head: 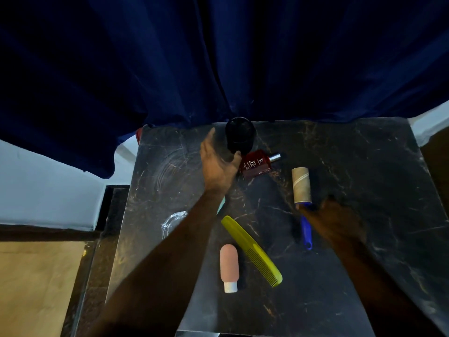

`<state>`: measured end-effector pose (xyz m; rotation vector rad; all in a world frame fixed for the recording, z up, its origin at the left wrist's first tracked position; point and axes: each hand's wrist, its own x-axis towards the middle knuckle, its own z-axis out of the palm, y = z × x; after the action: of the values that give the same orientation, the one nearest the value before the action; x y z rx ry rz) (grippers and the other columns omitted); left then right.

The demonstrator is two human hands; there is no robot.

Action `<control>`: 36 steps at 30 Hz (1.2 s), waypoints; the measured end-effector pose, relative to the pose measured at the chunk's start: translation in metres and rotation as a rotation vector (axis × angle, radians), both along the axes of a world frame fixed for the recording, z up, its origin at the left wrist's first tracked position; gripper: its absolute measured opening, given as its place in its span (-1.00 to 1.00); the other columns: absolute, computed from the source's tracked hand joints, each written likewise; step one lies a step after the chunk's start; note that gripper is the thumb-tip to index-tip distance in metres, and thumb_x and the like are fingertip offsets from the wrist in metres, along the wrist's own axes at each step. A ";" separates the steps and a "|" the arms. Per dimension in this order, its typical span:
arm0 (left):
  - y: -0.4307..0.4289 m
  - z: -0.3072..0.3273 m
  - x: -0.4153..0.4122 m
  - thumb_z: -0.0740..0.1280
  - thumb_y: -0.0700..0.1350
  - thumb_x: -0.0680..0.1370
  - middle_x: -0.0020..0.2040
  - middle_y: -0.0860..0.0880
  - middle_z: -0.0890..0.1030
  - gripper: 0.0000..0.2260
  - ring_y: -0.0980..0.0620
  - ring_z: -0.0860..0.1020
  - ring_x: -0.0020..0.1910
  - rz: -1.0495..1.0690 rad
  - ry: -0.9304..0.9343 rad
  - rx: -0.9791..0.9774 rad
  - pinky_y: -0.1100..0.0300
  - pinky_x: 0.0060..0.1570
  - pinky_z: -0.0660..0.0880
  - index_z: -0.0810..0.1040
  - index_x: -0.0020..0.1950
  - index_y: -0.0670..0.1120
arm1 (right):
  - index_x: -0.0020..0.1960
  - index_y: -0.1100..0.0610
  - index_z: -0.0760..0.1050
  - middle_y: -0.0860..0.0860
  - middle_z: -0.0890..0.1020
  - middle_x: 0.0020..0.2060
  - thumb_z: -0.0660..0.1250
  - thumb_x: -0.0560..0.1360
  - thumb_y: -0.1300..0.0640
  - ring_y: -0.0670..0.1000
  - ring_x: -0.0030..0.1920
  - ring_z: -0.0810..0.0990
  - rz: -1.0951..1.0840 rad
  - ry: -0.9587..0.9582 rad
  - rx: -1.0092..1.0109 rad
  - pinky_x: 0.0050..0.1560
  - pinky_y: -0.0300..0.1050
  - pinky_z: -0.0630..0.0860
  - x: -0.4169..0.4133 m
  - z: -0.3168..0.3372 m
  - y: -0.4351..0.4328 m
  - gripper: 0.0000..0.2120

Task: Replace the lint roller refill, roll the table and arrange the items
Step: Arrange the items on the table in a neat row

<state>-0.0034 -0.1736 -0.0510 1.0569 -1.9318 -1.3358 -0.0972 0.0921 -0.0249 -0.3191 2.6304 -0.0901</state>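
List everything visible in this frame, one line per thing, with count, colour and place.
Table: 1, dark marbled, centre.
Curtain: 1, dark blue, behind table.
Jar: 1, black, far edge, at left fingertips.
Perfume bottle: 1, red, lying beside jar.
Lint roller: 1, bare cardboard core, blue handle, right of centre.
Comb: 1, yellow-green, near centre.
Tube: 1, pink with white cap, left of comb.
Glass dish: 1, clear, left edge.
Left hand: open, reaching at jar.
Right hand: on roller handle, grip unclear.

Dark blue curtain hangs behind the worktop, white wall at left, wooden floor lower left.
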 end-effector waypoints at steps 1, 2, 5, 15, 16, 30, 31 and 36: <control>-0.006 -0.004 -0.004 0.58 -0.12 0.46 0.59 -0.11 0.32 -0.16 -0.01 0.33 0.58 0.002 0.002 0.038 0.02 0.59 0.32 0.22 0.64 -0.10 | 0.15 0.10 0.49 0.13 0.65 -0.02 0.24 0.48 -0.40 0.17 -0.02 0.64 0.048 0.038 -0.058 0.01 0.07 0.57 -0.003 0.006 -0.008 -0.41; -0.010 -0.007 -0.007 0.59 -0.20 0.46 0.60 -0.13 0.31 -0.16 -0.03 0.33 0.59 -0.002 0.008 0.080 -0.08 0.60 0.33 0.22 0.64 -0.12 | 0.11 0.10 0.50 0.11 0.66 -0.06 0.23 0.54 -0.32 0.16 -0.05 0.65 0.098 0.072 -0.141 -0.03 0.01 0.56 -0.006 0.012 -0.018 -0.52; -0.019 -0.014 -0.019 0.55 -0.34 0.47 0.61 -0.14 0.33 -0.16 -0.07 0.34 0.59 -0.014 0.007 0.230 -0.17 0.57 0.36 0.21 0.65 -0.14 | 0.03 0.08 0.49 0.01 0.65 -0.18 0.27 0.61 -0.08 0.06 -0.16 0.65 0.141 0.148 -0.498 -0.23 -0.19 0.46 -0.016 0.021 -0.070 -0.78; -0.023 -0.012 -0.038 0.47 -0.31 0.53 0.49 -0.09 0.51 -0.36 -0.05 0.47 0.51 -0.090 -0.066 0.240 -0.17 0.46 0.48 0.36 0.56 -0.06 | 0.40 0.03 0.43 -0.01 0.61 0.24 0.23 0.65 0.14 -0.03 0.24 0.59 0.184 -0.032 -0.819 0.09 -0.23 0.52 -0.056 -0.021 -0.205 -0.67; -0.022 -0.011 -0.037 0.46 -0.32 0.53 0.48 -0.11 0.52 -0.37 -0.05 0.49 0.50 -0.077 -0.050 0.249 -0.17 0.46 0.49 0.36 0.56 -0.09 | 0.39 0.04 0.44 -0.01 0.62 0.23 0.24 0.64 0.15 -0.04 0.24 0.59 0.185 -0.050 -0.831 0.11 -0.23 0.53 -0.058 -0.021 -0.206 -0.67; 0.006 0.048 0.006 0.43 -0.44 0.53 0.48 -0.15 0.50 -0.38 0.05 0.52 0.43 0.076 0.111 0.120 0.09 0.41 0.53 0.37 0.56 -0.22 | 0.34 -0.03 0.51 -0.36 0.58 0.05 0.32 0.58 0.21 -0.43 0.10 0.55 0.240 -0.185 -1.119 0.04 -0.52 0.47 -0.030 0.022 -0.187 -0.64; 0.008 0.051 0.012 0.45 -0.43 0.52 0.48 -0.13 0.50 -0.38 0.08 0.51 0.43 0.093 0.109 0.100 0.20 0.38 0.53 0.37 0.56 -0.21 | 0.33 -0.05 0.51 -0.36 0.59 0.04 0.33 0.58 0.21 -0.41 0.12 0.55 0.243 -0.195 -1.132 0.07 -0.48 0.48 -0.025 0.026 -0.186 -0.65; 0.019 0.066 0.046 0.46 -0.42 0.52 0.47 -0.10 0.51 -0.37 0.36 0.50 0.34 0.161 0.056 -0.008 0.44 0.26 0.48 0.38 0.56 -0.20 | 0.34 0.04 0.52 -0.15 0.65 0.18 0.33 0.57 0.25 -0.26 0.18 0.60 0.297 -0.279 -1.196 0.23 -0.17 0.56 -0.001 0.038 -0.182 -0.64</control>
<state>0.0424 -0.1544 0.0154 1.1336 -1.7701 -1.2542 -0.0983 -0.0904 0.0131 -0.9727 1.9234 -1.4788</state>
